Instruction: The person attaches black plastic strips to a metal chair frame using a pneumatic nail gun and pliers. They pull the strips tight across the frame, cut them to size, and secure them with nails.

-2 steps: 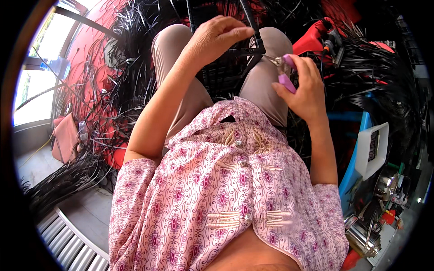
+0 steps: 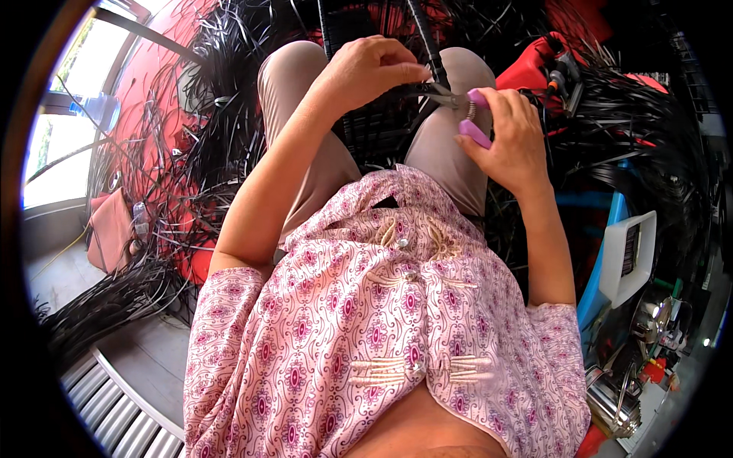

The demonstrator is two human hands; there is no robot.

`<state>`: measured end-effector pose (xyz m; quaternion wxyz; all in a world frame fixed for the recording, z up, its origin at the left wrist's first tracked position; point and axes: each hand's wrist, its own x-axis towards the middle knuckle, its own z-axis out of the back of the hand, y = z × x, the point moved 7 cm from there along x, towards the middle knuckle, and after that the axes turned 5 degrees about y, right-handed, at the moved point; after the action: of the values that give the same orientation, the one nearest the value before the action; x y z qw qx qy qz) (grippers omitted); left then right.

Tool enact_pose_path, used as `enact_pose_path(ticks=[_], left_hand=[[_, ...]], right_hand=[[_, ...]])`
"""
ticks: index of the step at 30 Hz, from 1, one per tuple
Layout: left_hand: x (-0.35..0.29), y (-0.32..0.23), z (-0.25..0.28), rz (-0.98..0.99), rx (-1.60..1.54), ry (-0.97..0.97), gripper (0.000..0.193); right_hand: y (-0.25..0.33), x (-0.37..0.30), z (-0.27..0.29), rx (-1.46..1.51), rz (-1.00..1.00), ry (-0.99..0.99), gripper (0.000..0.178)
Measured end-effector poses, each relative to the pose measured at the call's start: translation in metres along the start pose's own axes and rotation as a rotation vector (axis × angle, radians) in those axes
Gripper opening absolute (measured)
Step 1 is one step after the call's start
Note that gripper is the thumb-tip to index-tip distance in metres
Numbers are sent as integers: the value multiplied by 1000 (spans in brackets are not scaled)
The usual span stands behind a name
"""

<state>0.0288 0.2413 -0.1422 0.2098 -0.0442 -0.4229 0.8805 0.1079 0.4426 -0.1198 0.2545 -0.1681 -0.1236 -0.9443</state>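
Purple-handled spring snips [image 2: 467,107] are in my right hand [image 2: 513,141], its fingers and thumb round the spread handles. Their metal blades point left and reach the corner of a black strip-wrapped frame [image 2: 424,34] between my knees. My left hand [image 2: 366,72] is at the same corner, fingers bent and thumb stretched toward the blades. Thumb and fingertips come together there, but what they pinch, if anything, is too small to make out. Dark woven work continues below my left hand, partly hidden by it.
Heaps of loose black strips [image 2: 229,84] surround my legs on a red surface. To the right are a red container [image 2: 527,65] with a tool by it, a blue box [image 2: 603,267] and a white plastic tray [image 2: 647,256]. A slatted metal seat [image 2: 114,404] stands lower left.
The snips have turned and shifted a little left and up, their blades now at the frame's corner. My left hand has dropped slightly.
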Motion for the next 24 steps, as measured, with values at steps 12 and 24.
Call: enact_pose_path(ticks=[12,24], left_hand=[[9,5,1,-58,33,65,17],[17,0,0,-261,80,-3,19]], right_hand=[[-6,37,-33,-150,171,121,37],[-7,42,-38,-198,247,260,37]])
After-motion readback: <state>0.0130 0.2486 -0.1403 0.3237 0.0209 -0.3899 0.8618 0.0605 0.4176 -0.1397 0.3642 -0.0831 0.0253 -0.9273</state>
